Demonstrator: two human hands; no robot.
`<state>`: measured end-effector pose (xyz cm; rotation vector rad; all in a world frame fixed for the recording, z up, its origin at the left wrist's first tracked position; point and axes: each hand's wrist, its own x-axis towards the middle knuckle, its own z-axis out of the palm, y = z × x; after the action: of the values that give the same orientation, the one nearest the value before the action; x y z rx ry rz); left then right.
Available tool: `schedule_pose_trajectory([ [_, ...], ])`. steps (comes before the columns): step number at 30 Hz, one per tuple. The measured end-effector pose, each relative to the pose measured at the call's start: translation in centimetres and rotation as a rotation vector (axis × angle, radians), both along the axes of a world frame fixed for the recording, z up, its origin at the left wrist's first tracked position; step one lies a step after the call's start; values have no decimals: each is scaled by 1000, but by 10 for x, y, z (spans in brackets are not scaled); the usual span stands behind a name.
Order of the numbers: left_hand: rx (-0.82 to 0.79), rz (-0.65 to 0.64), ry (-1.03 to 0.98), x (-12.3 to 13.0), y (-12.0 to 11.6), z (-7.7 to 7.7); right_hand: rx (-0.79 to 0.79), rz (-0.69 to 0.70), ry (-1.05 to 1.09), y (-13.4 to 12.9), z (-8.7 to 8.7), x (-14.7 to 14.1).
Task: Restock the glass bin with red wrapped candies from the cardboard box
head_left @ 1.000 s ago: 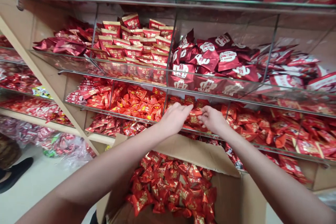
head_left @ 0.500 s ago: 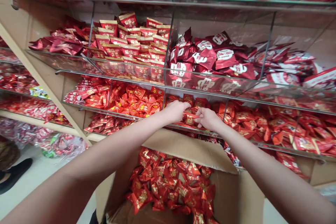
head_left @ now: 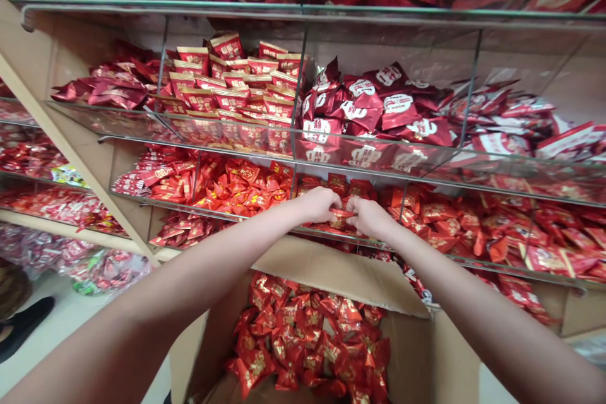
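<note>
Both of my hands reach into a lower shelf compartment of red wrapped packets. My left hand [head_left: 322, 204] and my right hand [head_left: 367, 216] face each other with fingers closed. Between them is a small red candy packet [head_left: 341, 212], pinched at its two ends. More red packets [head_left: 337, 183] stand upright just behind my hands. Below, an open cardboard box [head_left: 331, 265] holds many red packets with gold print [head_left: 303, 334]. Its raised flap lies against the shelf front under my forearms.
Glass dividers split the shelves. Gold-edged red packets [head_left: 237, 88] and dark red packets [head_left: 364, 101] fill the shelf above. Orange-red packets [head_left: 246, 186] lie to the left, more red packets [head_left: 445, 221] to the right. A black shoe [head_left: 28, 325] shows on the floor at left.
My hands have come closer together around the packet, the right one moving slightly left. The camera view has shifted a little.
</note>
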<state>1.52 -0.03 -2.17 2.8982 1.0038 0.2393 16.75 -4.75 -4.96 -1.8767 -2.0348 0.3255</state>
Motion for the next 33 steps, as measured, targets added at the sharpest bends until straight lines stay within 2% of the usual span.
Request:
schedule_pose_trajectory([
  [3,16,10,10,1,-2,-2,66,-5,-38,-7,10,6],
  [5,25,11,7,2,-3,-2,122,-26,-53,-21,18,11],
  [7,27,9,2,2,-5,-2,157,-21,-23,-45,22,11],
  [9,24,10,-1,2,-6,-1,135,65,65,-76,15,4],
  [12,20,11,-5,3,-6,0,-7,299,152,-125,-20,-16],
  [14,24,-1,-12,3,-5,1,-98,381,15,-148,-55,-28],
  [15,32,-9,-21,2,-6,3,-145,373,-91,-155,-75,-32],
  [18,79,-37,-74,-4,-19,7,-322,218,-370,-167,-129,-36],
  [21,92,-136,-140,-20,-53,7,-356,157,-492,-172,-167,-33],
  [23,25,-276,-183,-35,-84,-4,-310,176,-526,-177,-177,-30],
  [26,-129,-389,-140,-58,-127,-36,-280,136,-581,-182,-177,-25],
  [29,-360,-392,-140,-76,-156,-76,-292,87,-588,-182,-170,-20],
  [31,-496,-350,-168,-84,-167,-97,-308,142,-569,-179,-167,-17],
  [33,-583,-282,-189,-90,-173,-110,-299,217,-565,-177,-166,-16],
])
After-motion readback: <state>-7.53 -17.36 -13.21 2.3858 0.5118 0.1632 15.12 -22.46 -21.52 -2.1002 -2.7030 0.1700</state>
